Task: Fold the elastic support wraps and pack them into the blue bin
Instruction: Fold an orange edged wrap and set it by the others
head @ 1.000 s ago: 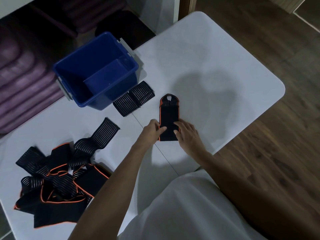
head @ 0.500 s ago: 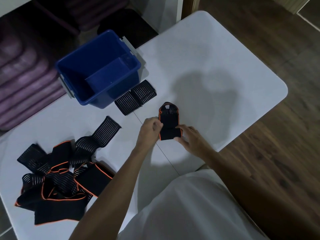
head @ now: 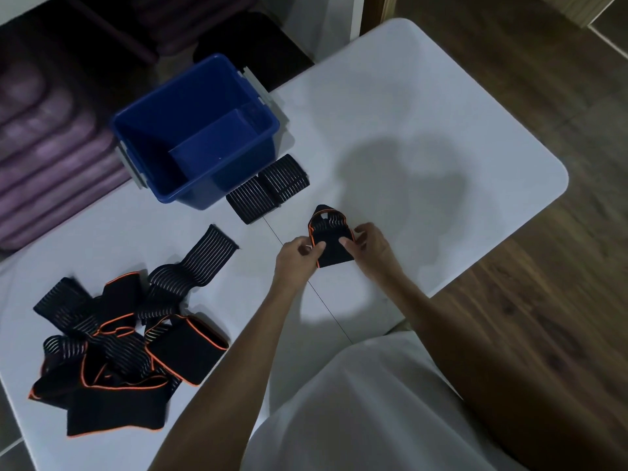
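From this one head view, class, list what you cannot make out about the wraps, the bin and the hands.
- Head view: the blue plastic bin hides its nearer floor behind its front wall.
- The tangled pile of black, orange-edged elastic wraps overlaps itself; no count possible.
- The small folded black wrap is partly covered by the left hand and right hand; its underside is hidden.

The wrap [head: 331, 241], flat a second ago, has been doubled over into a short bundle and lifted, pinched now by both hands [head: 299, 254] [head: 370, 246].
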